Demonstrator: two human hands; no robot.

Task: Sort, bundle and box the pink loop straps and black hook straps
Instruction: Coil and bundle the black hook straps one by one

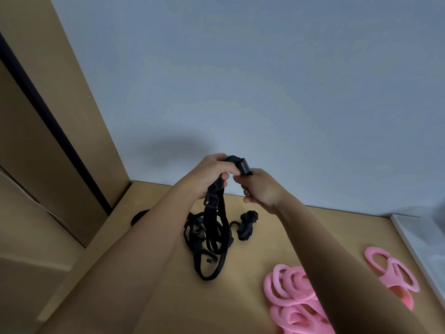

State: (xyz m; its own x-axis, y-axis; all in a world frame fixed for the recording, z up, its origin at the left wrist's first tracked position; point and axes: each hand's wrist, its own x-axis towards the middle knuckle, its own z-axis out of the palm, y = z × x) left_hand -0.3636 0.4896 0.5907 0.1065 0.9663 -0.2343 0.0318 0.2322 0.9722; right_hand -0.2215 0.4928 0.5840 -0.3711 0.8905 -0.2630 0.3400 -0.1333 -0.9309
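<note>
Both hands are raised above the wooden table (277, 227). My left hand (212, 175) and my right hand (261, 189) together grip one black hook strap (242, 163), its top rolled tight between them. The rest of that strap hangs down past a buckle (211, 201) into a loose black tangle (207, 239) with a hook on the table. A rolled black bundle (247, 224) lies just right of the tangle. Pink loop straps (291, 292) are heaped at the lower right, partly behind my right forearm. Another pink loop strap (395, 271) lies farther right.
A grey-blue wall (265, 92) stands behind the table. A tall wooden panel (79, 112) borders the left side. A white edge (414, 244) runs along the table's right. Something dark (139, 216) peeks out by the left panel.
</note>
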